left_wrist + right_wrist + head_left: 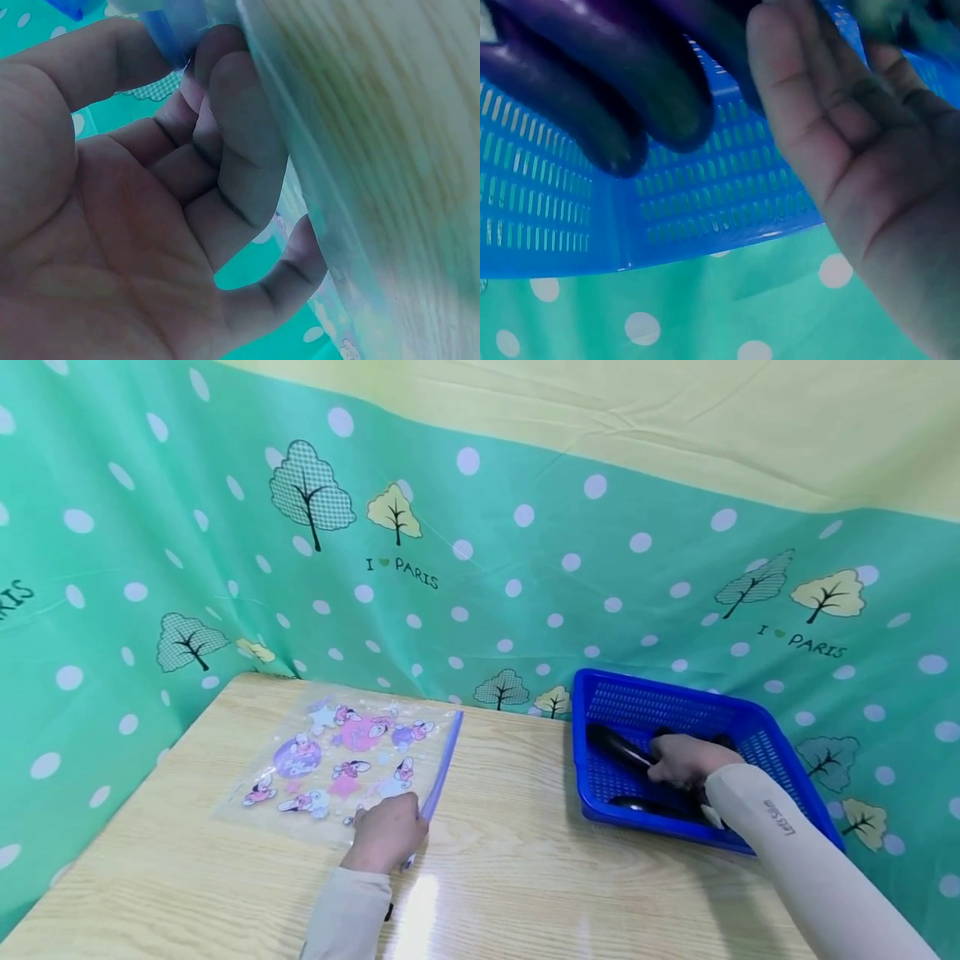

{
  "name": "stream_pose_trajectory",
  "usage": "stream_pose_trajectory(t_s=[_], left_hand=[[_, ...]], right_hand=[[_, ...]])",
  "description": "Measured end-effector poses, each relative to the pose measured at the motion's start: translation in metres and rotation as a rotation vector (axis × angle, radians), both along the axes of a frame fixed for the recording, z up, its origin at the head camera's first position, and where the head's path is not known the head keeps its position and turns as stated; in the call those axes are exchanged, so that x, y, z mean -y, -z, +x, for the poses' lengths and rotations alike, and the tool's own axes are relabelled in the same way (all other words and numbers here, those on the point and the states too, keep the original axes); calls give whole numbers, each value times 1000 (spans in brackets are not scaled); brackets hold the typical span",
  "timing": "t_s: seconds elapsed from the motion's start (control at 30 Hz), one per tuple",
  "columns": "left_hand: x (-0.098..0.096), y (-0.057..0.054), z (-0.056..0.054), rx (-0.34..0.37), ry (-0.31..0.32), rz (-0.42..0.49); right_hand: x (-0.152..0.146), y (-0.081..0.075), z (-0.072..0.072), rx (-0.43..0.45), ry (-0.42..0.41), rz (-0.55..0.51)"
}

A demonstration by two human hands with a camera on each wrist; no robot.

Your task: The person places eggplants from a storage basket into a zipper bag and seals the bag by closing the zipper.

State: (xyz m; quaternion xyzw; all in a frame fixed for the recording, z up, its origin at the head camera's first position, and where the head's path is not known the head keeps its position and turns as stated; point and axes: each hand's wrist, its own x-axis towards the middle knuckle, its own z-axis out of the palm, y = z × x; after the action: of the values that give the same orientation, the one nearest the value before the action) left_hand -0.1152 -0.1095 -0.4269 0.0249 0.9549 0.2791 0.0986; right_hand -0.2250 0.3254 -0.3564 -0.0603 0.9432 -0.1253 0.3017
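A clear zip bag (300, 810) with pink and purple cartoon prints lies flat on the table. My left hand (387, 832) pinches its blue-purple zip edge (450, 747) near the front corner; in the left wrist view, thumb and fingertips meet at the blue strip (169, 34). Several dark purple eggplants (618, 746) lie in a blue plastic basket (588, 785) on the right. My right hand (686, 762) reaches down among them. In the right wrist view, its fingers (780, 67) extend beside an eggplant (660, 97), with the palm bare. The fingertips are partly hidden.
The wooden table (517, 810) spans between bag and basket. A green dotted curtain (510, 585) with printed trees hangs right behind both. The basket's slotted walls (720, 180) rise around the eggplants.
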Motion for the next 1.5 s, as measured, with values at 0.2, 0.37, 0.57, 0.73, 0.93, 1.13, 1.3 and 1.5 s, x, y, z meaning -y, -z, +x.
stream_pose_trajectory(t_s=[0.2, 0.37, 0.57, 0.73, 0.93, 1.13, 1.3, 1.5], left_hand=[[1, -1, 1, -6, -3, -8], [0, 1, 1, 0, -1, -19], [1, 0, 0, -13, 8, -16], [3, 0, 1, -30, 0, 7], [7, 0, 1, -60, -25, 33], [5, 1, 1, -80, -24, -12], [4, 2, 0, -55, -17, -49], [3, 3, 0, -53, -14, -102]], right_hand=[[-1, -9, -7, -3, 38, -131], [4, -26, -17, -89, 11, -172], [20, -48, -30, -170, 3, -179], [30, -48, -37, -134, 33, -201], [37, -40, -39, -125, 50, -227], [38, -37, -36, -155, 48, -225], [35, -48, -22, -197, 53, -250], [32, -71, 1, -262, 57, -296]])
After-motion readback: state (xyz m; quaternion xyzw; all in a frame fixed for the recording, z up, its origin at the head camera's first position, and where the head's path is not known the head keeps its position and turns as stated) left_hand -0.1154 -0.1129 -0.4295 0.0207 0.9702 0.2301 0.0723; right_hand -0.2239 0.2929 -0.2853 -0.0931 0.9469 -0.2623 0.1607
